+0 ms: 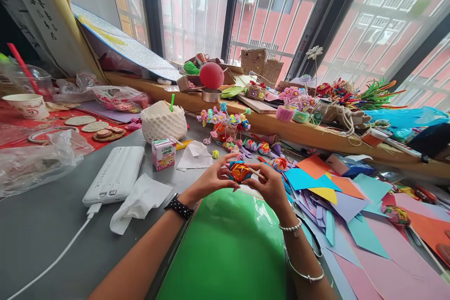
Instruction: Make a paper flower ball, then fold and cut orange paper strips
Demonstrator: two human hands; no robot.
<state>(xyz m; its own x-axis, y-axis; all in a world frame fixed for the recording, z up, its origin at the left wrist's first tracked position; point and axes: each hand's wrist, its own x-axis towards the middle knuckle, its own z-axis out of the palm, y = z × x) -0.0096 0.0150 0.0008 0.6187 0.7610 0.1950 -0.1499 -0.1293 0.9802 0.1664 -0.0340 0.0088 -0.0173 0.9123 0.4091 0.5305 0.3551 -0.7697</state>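
Observation:
A folded paper flower (pixel 240 171) in orange, gold and blue is held up above the near edge of a glossy green board (pixel 228 243). The fingers of my left hand (pixel 214 176) curl around its left side. My right hand (pixel 269 183) pinches a thin pale stick (pixel 258 174) that points at the flower, and its fingers touch the flower's right side. Whether the stick's tip enters the petals is hidden. Similar folded paper flowers (pixel 280 164) lie just behind my hands, beside a bunch of small colourful crocheted flowers (pixel 225 124).
On the left are a white power bank (pixel 114 176) with its cable, crumpled tissue (pixel 140 201), a small pink drink carton (pixel 163 153) and a coconut (pixel 164 122) with a green straw. Coloured paper sheets (pixel 372 239) spread to the right. A cluttered wooden sill (pixel 161 93) runs behind.

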